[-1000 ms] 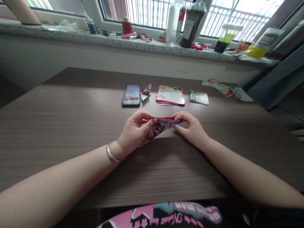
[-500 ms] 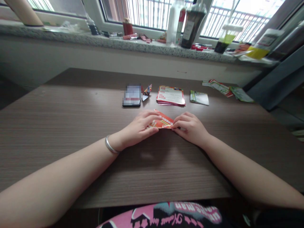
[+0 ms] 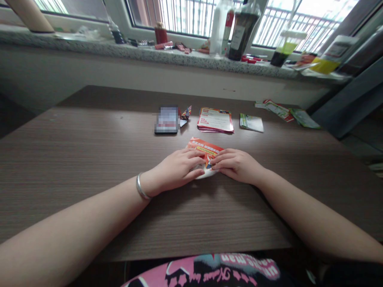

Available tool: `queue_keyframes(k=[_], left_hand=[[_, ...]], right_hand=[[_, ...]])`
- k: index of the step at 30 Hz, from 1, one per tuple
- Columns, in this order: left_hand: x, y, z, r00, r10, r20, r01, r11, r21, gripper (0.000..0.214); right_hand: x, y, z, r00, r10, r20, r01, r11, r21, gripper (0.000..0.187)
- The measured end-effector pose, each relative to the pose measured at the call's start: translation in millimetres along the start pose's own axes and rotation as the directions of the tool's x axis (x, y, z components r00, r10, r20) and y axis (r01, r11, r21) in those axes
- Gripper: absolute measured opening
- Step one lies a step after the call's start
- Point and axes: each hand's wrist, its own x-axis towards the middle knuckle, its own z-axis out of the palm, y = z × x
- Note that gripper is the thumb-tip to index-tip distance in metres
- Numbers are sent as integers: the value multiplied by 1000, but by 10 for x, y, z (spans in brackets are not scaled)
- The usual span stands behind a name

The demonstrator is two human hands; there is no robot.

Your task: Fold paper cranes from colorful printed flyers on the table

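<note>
A folded orange and red printed paper [image 3: 205, 148] lies flat on the brown wooden table [image 3: 89, 151], in front of me at the middle. My left hand [image 3: 176, 169] presses down on its left part with the fingers laid flat, a silver bangle on the wrist. My right hand [image 3: 235, 164] presses its right part, fingertips meeting the left hand's over the paper. Most of the paper's near half is hidden under both hands.
Beyond the hands lie a dark phone [image 3: 166, 119], a small folded paper piece [image 3: 185, 114], a stack of flyers [image 3: 215, 119], a green-white leaflet [image 3: 251, 122] and more leaflets [image 3: 278, 109] at far right. Bottles and clutter line the stone windowsill [image 3: 167, 56].
One second ago both hands held the paper raised off the table between the fingers. Since then they laid it down flat and now press on it, hands closer together.
</note>
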Motion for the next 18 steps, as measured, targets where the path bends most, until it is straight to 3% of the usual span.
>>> queue_keyframes(k=[5,10,18], left_hand=[[-13,-64,88,979,-175,-102,185,977,105,46],[-22,-138,152,906,-405,-121,417,903,100,64],[27,-209,152,878,-461,-128,459,887,-44,53]], right_hand=[[-38,-9,-78,994,-12,110,-5,989,149,18],[-61,-41,-114,982,32,184,-81,962,262,26],[-62,-2,-105,971,-40,234,-48,932,360,20]])
